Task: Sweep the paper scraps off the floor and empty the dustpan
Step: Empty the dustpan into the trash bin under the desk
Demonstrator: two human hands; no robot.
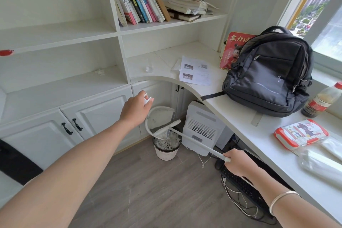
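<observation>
My left hand [136, 110] grips the white handle of the dustpan [159, 116], which is tipped up over the small waste bin [166, 152] on the floor by the cabinets. White paper scraps [169, 139] fill the bin. My right hand [238, 163] holds the end of the white broom handle [199, 144]. The broom head [166, 127] rests across the dustpan's mouth, just above the bin.
A white appliance [201, 127] stands right of the bin under the curved desk [240, 124]. A keyboard [242, 185] and cables [238, 201] lie on the floor below my right arm. A black backpack [270, 74], a bottle [322, 102] and a printed sheet [196, 71] sit on the desk.
</observation>
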